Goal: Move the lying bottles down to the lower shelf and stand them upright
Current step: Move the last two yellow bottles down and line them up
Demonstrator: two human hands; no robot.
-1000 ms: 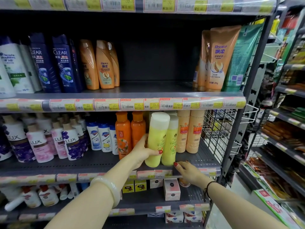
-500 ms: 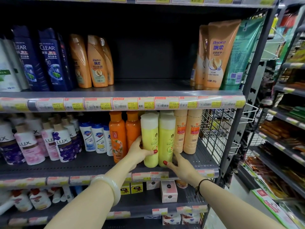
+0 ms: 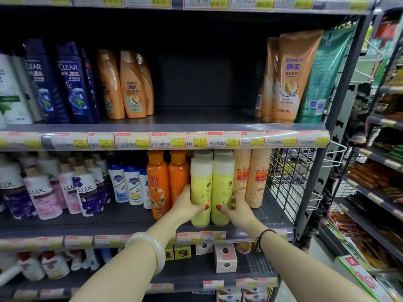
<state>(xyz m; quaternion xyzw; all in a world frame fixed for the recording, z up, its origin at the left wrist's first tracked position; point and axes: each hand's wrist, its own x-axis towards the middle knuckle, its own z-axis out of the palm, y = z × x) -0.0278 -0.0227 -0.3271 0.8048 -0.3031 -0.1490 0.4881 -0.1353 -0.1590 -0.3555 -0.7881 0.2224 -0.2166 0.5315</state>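
Two smooth, glossy yellow bottles, the left yellow bottle (image 3: 201,192) and the right yellow bottle (image 3: 222,190), are plain cylinders with white caps, standing upright and touching on the grey metal lower shelf (image 3: 98,223). The left hand (image 3: 187,207) has its grip curled around the left one's lower body, thumb across the front; the right hand (image 3: 238,211) clasps the other likewise. Outside the left grip stand rounded orange bottles (image 3: 166,182); outside the right, matte peach bottles (image 3: 250,177).

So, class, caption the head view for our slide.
Left hand and right hand steady two upright yellow bottles on the lower shelf.
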